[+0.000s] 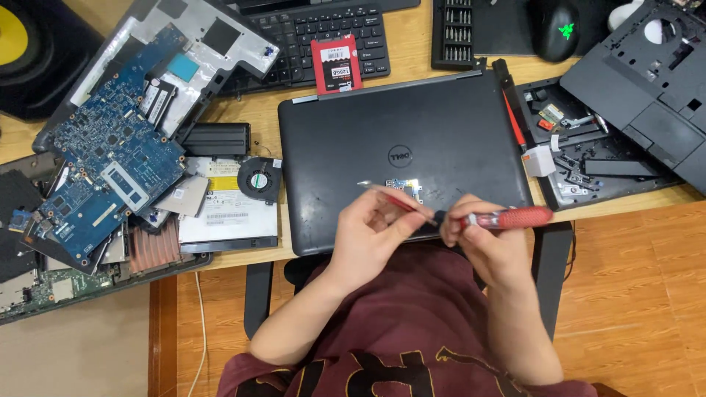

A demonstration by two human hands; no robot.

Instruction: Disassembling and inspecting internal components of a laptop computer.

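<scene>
1. Two hands meet over the near edge of a closed black laptop, above a lap in a maroon shirt.
2. Right hand is wrapped around the red handle of a screwdriver, which lies level, handle pointing right.
3. Left hand pinches the screwdriver's thin shaft near the tip, fingers curled in; a slim silver piece shows just past its fingertips, too small to tell what it is.
4. Small blue circuit card lies on the laptop lid, just beyond the left hand.
5. Left of the laptop sit a fan, an optical drive and a big blue motherboard on a stack of parts.
6. Behind the laptop, a red drive leans on a black keyboard; a bit set and a mouse lie to the right.
7. At far right, an opened laptop base holds loose parts on the wooden desk.
</scene>
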